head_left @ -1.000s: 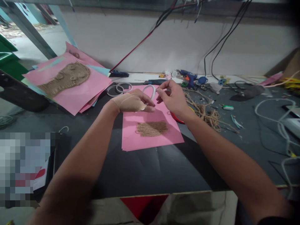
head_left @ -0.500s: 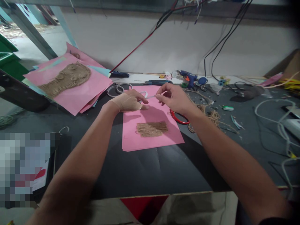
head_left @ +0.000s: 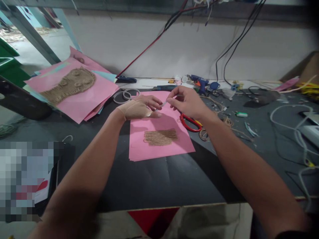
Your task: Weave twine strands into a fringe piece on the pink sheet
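Above the far part of a pink sheet (head_left: 139, 146), my right hand (head_left: 185, 101) pinches a thin whitish strip (head_left: 164, 103). The strip slants down toward my left hand (head_left: 141, 107), whose fingers are spread, with tape or a bandage round the palm. Whether the left fingers touch the strip's end is hard to tell. A flat patch of brown twine rows (head_left: 160, 137) lies on the sheet, nearer the camera than both hands. Red-handled scissors (head_left: 190, 122) lie beside the sheet, just below my right hand.
Pink sheets with a brown twine shape (head_left: 79, 81) are stacked at the back left. Two pale rings (head_left: 131, 94) lie left of the sheet. Loose twine (head_left: 228, 122), a blue glue gun (head_left: 202, 83) and cables are on the right. A pixelated area covers the near left.
My left fingers have spread and shifted slightly right. The strip now slants more steeply from my right hand. More of the red scissors shows.
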{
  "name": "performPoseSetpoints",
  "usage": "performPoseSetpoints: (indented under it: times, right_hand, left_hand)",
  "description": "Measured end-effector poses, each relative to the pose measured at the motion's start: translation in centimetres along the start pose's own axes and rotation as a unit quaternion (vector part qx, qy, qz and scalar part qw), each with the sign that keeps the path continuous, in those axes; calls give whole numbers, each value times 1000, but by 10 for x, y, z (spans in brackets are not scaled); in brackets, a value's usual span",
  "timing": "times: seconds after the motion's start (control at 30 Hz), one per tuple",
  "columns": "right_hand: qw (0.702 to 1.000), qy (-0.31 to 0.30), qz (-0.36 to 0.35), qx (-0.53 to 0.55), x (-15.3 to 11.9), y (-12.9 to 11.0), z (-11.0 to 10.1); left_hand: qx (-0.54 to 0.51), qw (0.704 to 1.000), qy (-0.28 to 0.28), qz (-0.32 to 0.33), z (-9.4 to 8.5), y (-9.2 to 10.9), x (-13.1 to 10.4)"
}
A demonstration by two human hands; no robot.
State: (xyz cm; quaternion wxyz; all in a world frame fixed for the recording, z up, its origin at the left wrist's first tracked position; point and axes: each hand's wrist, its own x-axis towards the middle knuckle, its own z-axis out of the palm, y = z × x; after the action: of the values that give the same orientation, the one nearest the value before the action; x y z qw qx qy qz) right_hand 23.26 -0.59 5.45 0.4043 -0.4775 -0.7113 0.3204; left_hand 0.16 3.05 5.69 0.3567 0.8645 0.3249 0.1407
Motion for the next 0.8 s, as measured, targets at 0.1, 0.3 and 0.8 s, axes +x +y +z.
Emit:
performPoseSetpoints:
  times: [0.1, 0.3, 0.8]
  right_hand:
    - [1000, 3, 9, 0, 0, -1, 0]
    - [1000, 26, 0, -13, 3, 2, -8]
    - [767, -313, 230, -512, 4, 26, -49]
  left_hand:
    - [-11, 1000, -4, 0, 0, 2, 1]
    - [11, 999, 31, -18, -1, 3, -1]
    - [-49, 989, 132, -54, 0, -14, -1]
